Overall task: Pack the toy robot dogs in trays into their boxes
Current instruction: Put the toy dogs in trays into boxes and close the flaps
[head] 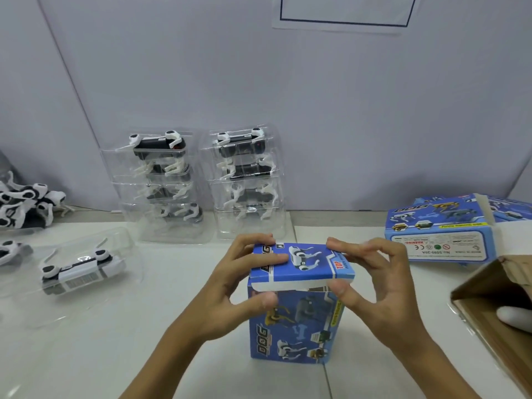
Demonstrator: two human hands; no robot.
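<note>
Both hands are on the upright blue toy-dog box standing on the white table right in front of the person, and the step looks like closing it: the top flap is folded nearly flat, with its white tuck edge still showing along the front. The left hand has its fingers curled over the flap's left end and its thumb pressed against the box front just below it; the right hand pinches the flap's right end between curled fingers above and thumb below. Whether a trayed dog is inside I can't tell, since the flap hides the opening. Next, I'd judge, the tuck edge wants pushing down inside the front wall, which calls for the box to be steadied while the flap goes in square. Against the wall stand two stacks of clear trays, each tray holding a robot dog, and one more trayed dog lies by itself to the left. Loose dogs are heaped at the far left. Another blue box lies on its side at the right, near an open brown carton.
</note>
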